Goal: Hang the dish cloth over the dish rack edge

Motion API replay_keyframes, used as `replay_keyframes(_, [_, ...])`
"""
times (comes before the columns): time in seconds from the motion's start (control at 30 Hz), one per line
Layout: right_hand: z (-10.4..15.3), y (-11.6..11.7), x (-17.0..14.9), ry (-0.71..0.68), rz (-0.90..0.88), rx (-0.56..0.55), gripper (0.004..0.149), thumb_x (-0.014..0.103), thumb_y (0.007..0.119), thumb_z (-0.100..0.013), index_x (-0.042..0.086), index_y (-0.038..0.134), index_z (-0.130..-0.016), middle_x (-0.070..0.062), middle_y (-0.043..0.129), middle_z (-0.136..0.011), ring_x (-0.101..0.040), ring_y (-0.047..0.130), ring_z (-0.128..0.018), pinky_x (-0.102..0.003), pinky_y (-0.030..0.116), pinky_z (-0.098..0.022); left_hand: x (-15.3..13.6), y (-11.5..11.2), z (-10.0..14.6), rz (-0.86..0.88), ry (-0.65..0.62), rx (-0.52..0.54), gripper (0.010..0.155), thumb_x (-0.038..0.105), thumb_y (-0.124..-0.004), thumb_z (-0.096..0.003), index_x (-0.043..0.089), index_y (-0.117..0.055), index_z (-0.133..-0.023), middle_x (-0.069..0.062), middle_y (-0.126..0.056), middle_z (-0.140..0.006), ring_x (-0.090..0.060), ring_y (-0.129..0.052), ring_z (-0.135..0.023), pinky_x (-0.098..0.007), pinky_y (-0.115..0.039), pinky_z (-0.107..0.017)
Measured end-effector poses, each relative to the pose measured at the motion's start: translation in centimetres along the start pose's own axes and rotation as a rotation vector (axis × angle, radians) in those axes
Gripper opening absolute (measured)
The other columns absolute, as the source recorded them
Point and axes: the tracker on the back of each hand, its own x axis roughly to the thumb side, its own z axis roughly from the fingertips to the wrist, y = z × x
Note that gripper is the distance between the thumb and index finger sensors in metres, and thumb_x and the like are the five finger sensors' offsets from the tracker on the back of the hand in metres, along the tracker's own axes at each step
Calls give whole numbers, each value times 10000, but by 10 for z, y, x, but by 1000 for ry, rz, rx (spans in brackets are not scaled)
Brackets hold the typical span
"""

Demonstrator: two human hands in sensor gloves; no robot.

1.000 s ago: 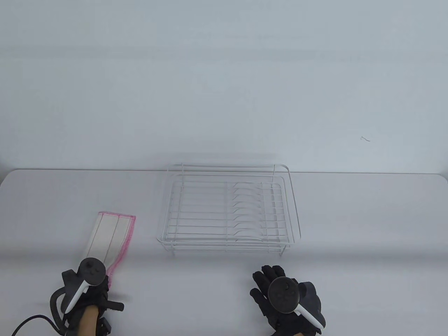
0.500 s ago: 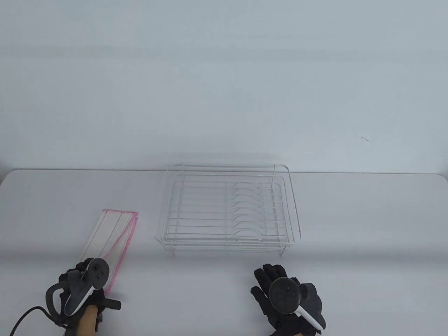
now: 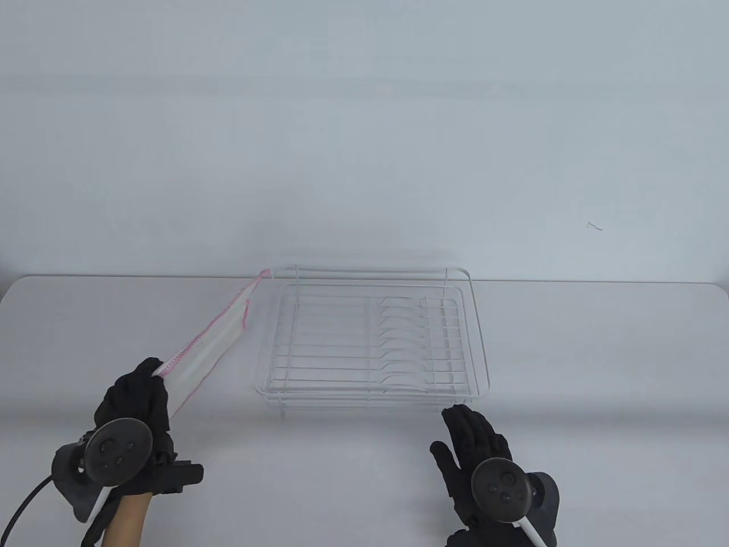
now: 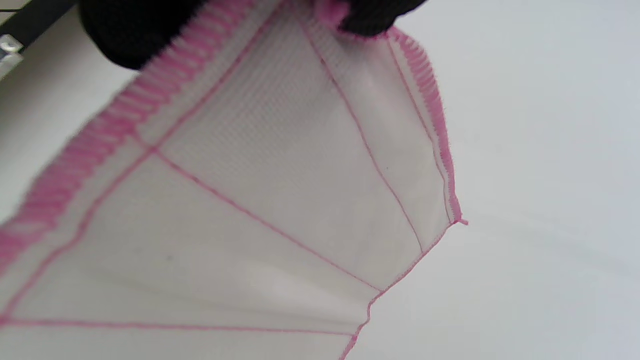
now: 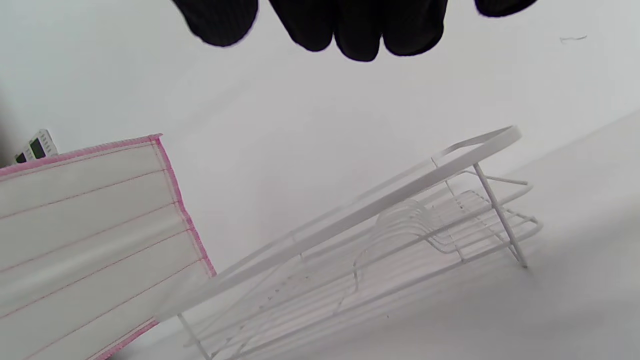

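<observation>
The dish cloth [image 3: 211,345] is white with pink stitched edges. My left hand [image 3: 139,393] grips its near end and holds it lifted off the table, stretched toward the far left corner of the white wire dish rack [image 3: 373,336]. In the left wrist view the cloth [image 4: 240,200] hangs from my fingertips [image 4: 135,35]. My right hand [image 3: 472,439] is empty, fingers extended, just in front of the rack's near right corner. The right wrist view shows the rack [image 5: 400,220] and the cloth [image 5: 90,230] to its left.
The white table [image 3: 598,364] extends on both sides of the rack. A black cable [image 3: 28,501] trails from my left wrist at the bottom left. A small white device [image 5: 35,146] shows at the left edge of the right wrist view.
My left hand took hold of the cloth's near end and lifted it off the table up and right toward the rack. My right hand moved slightly forward toward the rack.
</observation>
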Motion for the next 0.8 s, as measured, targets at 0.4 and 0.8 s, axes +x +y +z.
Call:
replay_keyframes(0.4, [13, -46, 1, -60, -115, -169, 634, 445, 587, -636, 130, 367, -1140, -152, 404, -1194, -396, 467, -1107, -658, 393, -742, 101, -1, 12, 248, -298, -11, 403, 273, -620, -585, 121, -755, -933, -190, -906, -750, -308, -943, -601, -616, -702, -588])
replay_keyframes(0.8, [10, -46, -7, -137, -246, -66, 756, 460, 701, -594, 114, 306, -1137, -164, 402, -1178, -343, 584, -1064, -590, 481, -742, 115, -47, 57, 427, -436, -185, 402, 279, -617, -589, 139, -754, -940, -183, -900, -769, -306, -941, -621, -613, -697, -607])
